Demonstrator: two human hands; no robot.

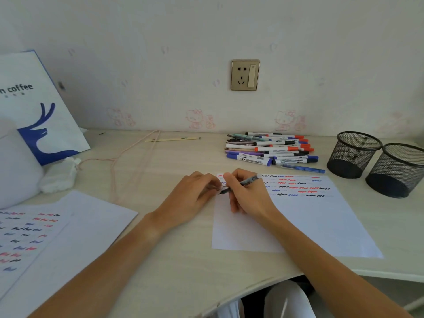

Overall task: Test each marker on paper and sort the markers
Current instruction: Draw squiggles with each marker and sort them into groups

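One dark pen (241,183) is gripped by the right hand (247,193), tip at the test sheet (298,221)'s left edge; the left hand (195,196) pinches its tip end. Beyond the sheet lies the marker pile (270,149); bare desk (172,260) left of it.

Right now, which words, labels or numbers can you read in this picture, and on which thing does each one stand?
"n coffee": on the white paper bag, cut off at the left edge; the small line under it is blurred.
"WHITE BOARD": only partly readable, on the front blue marker in the pile.
Other marker labels: too small to read.
Sheets of paper: only test scribbles, no words.
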